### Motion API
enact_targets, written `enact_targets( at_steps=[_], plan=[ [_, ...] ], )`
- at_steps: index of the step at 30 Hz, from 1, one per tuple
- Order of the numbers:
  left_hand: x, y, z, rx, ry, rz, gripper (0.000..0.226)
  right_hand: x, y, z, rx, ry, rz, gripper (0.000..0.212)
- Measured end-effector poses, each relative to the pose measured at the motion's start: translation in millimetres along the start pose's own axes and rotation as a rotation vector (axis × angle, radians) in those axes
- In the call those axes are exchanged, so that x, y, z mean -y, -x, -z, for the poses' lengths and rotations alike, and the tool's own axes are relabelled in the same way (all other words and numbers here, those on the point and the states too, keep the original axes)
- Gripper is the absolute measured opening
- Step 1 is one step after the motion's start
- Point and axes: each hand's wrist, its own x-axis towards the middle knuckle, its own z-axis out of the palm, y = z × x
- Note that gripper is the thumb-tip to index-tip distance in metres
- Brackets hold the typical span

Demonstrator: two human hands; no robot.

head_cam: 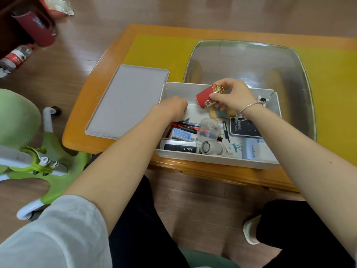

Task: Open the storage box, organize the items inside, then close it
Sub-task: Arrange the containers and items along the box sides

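The white storage box [216,159] stands open at the table's front edge, and its grey lid [127,101] lies flat to its left. My right hand [232,96] grips a red canister with a gold cap [205,97], tilted above the box's back part. My left hand [172,107] reaches into the box's left side with curled fingers; what it holds is hidden. Inside lie pens [186,126], a clear round container [209,129], a small white fan [211,148], a black device [244,128], a remote marked BENTE [178,147] and a white carton [255,148].
A large clear plastic tray [249,60] sits behind the box on the yellow mat [160,53] of the wooden table [92,105]. A green child's chair [27,144] stands on the floor at left. A bottle [16,57] lies on the floor farther back.
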Motion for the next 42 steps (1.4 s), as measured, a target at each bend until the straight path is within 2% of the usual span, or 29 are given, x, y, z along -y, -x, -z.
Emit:
enact_targets(
  at_steps=[4, 7, 9, 13, 18, 22, 24, 28, 34, 42],
  plan=[
    [-1.5, -2.2, 5.5, 0.085, -0.033, 0.048, 0.028, 2.7, 1.3, -2.7, -0.016, 0.142, 0.077, 0.031],
    [-3.0, -2.4, 12.5, 0.153, -0.035, 0.046, 0.013, 3.1, 3.5, -5.3, -0.03, 0.208, 0.119, 0.036],
    [-3.2, -1.7, 13.9, 0.151, -0.042, 0.031, 0.018, 3.4, 4.9, -5.4, -0.022, 0.245, 0.153, 0.039],
    [2.4, 1.9, 9.8, -0.054, 0.118, -0.025, 0.023, 5.1, 5.9, -4.5, -0.042, 0.232, 0.215, 0.037],
    [13.2, 18.6, 5.1, -0.261, 0.364, -0.105, 0.007, 5.6, 3.6, -10.0, -0.049, 0.314, 0.236, 0.033],
    [7.1, 31.2, -4.2, -0.461, 0.481, -0.12, 0.022, 6.2, 4.0, -21.2, 0.018, 0.463, 0.278, 0.037],
    [1.2, 35.5, -8.4, -0.484, 0.523, -0.13, 0.03, 5.6, 3.2, -25.0, 0.047, 0.556, 0.288, 0.038],
    [-8.2, 37.0, -14.3, -0.429, 0.55, -0.093, 0.033, 1.6, 3.2, -22.4, 0.038, 0.705, 0.287, 0.041],
    [-17.3, 33.4, -18.1, -0.26, 0.644, -0.038, 0.048, 0.0, 0.8, -17.7, 0.113, 0.706, 0.319, 0.04],
    [-24.0, 32.0, -22.9, -0.113, 0.754, -0.061, 0.056, 3.1, -5.4, -23.6, 0.067, 0.673, 0.315, 0.029]
  ],
)
